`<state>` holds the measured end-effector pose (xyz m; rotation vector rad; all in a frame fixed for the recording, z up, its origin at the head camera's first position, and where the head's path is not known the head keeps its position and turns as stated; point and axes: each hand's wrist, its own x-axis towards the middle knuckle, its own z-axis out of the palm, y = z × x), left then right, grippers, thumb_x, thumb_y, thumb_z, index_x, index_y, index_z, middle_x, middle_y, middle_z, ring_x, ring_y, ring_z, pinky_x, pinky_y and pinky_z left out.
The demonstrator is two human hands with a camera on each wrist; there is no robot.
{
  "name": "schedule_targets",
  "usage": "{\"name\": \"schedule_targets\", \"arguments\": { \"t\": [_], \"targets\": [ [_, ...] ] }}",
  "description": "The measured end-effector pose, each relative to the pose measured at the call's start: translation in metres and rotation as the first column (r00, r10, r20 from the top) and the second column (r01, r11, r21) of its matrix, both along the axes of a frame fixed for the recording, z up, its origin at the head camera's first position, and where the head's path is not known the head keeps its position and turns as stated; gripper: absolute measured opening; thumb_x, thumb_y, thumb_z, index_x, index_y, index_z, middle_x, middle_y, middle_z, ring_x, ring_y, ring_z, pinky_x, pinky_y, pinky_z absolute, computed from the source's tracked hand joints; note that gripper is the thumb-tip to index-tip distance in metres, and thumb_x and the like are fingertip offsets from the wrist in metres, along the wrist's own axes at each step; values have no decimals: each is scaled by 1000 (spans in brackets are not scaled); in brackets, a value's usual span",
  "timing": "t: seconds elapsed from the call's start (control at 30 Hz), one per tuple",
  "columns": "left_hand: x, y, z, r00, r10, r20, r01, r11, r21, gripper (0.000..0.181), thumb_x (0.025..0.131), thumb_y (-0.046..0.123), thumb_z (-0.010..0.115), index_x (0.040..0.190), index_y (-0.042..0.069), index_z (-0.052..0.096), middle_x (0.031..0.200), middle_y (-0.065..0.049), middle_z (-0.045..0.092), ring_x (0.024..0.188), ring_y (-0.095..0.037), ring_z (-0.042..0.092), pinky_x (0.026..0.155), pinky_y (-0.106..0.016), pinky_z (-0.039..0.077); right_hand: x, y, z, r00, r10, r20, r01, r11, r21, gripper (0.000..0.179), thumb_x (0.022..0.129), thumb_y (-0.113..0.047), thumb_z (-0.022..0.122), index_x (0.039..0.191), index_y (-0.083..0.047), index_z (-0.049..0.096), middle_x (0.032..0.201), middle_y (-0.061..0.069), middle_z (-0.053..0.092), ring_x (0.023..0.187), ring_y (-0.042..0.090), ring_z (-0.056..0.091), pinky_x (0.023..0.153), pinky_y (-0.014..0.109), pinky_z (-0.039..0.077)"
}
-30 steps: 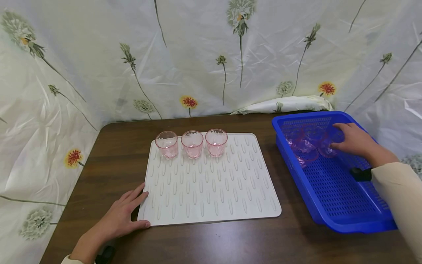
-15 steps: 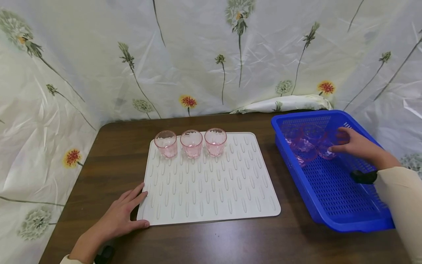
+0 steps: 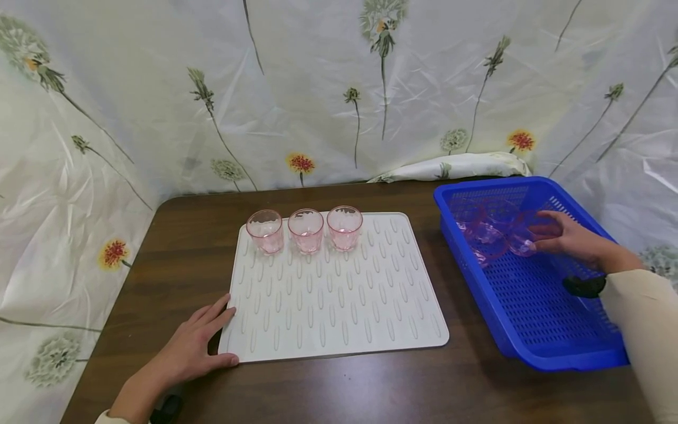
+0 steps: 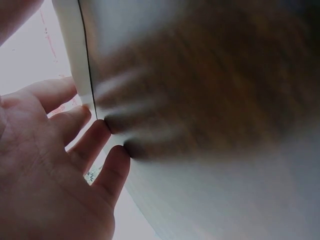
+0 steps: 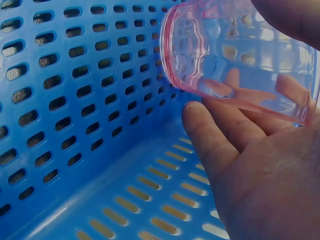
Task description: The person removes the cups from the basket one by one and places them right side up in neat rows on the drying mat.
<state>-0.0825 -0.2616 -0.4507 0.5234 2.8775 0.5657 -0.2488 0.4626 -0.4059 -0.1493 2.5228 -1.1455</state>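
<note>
In the blue basket (image 3: 508,333), my right hand (image 3: 577,241) holds a clear pink glass (image 5: 240,55) between thumb and fingers. The right wrist view has that glass tipped on its side, the fingers below it and the thumb above. Other pink glasses (image 3: 487,235) cluster at the basket's far left; their overlapping outlines blur together. My left hand (image 3: 196,341) rests on the table, fingers spread, with fingertips and thumb touching the left edge of a white ribbed mat (image 3: 339,300). Three pink glasses (image 3: 305,231) stand upright in a row along the mat's far edge.
The dark wooden table (image 3: 339,388) carries both mat and basket, the basket to the right of the mat. A flowered plastic sheet (image 3: 296,88) hangs behind and at both sides, with a rolled fold (image 3: 450,168) lying along the back edge.
My right hand has shifted slightly inside the basket and closed round a glass, which now leans toward the hand. My left hand and the three glasses on the mat stay put.
</note>
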Motion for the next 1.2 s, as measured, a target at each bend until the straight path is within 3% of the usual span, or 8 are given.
{"name": "schedule_targets", "arguments": {
  "t": [0.27,0.47,0.63,0.7,0.77,0.87,0.97,1.2],
  "targets": [
    [0,0,0,1000,10,12,-10,1000,-2,91,75,57,78,145,6,51,160,-16,34,135,-46,41,100,-67,39,2,-1,1,1000,-19,25,19,1000,10,86,96,-7,62,150,15,-2,147,50,22,93,-22,49,77,18,52],
    [0,0,2,1000,9,11,-9,1000,-6,91,74,58,78,144,7,51,160,-16,35,135,-46,41,99,-67,39,3,-3,4,1000,-13,-9,14,999,44,83,96,-7,62,149,16,2,145,47,31,92,-19,52,76,19,53],
    [0,0,1,1000,-1,-3,1,1000,-1,91,74,59,78,144,7,51,159,-16,35,135,-46,42,99,-66,40,6,-3,8,999,-18,-27,20,998,62,82,96,-9,62,149,15,4,145,49,29,89,-17,55,75,20,55],
    [0,0,1,1000,-4,-8,4,1000,0,91,74,59,78,144,7,51,159,-16,35,136,-45,42,99,-66,40,6,-2,9,998,-36,-41,37,999,33,78,95,-6,63,149,11,10,137,30,54,88,-14,59,74,21,56],
    [1,0,0,1000,-9,-14,9,1000,2,91,75,59,78,144,6,52,159,-16,35,136,-45,42,99,-66,41,7,0,9,997,-45,-57,44,999,-32,67,93,-1,62,147,-1,22,121,0,68,87,-11,62,73,22,57],
    [0,0,0,1000,-17,-24,17,1000,2,90,75,58,78,143,6,52,159,-17,36,135,-45,42,98,-65,41,9,1,12,994,-67,-88,58,994,-96,57,91,6,63,133,-19,33,102,-37,55,87,-9,64,71,22,57],
    [0,0,0,1000,-18,-25,18,1000,-1,90,75,58,78,143,5,52,159,-17,36,135,-45,43,98,-65,42,11,1,20,990,-60,-130,46,993,-107,59,91,8,61,130,-24,32,102,-38,56,88,-11,62,69,19,55],
    [0,0,0,1000,-15,-23,15,1000,-4,90,74,58,78,143,5,52,159,-17,36,135,-45,43,98,-65,42,12,2,41,975,-101,-198,94,994,-47,77,95,-3,61,152,5,10,100,-44,51,86,-17,58,69,13,52]
  ]
}}
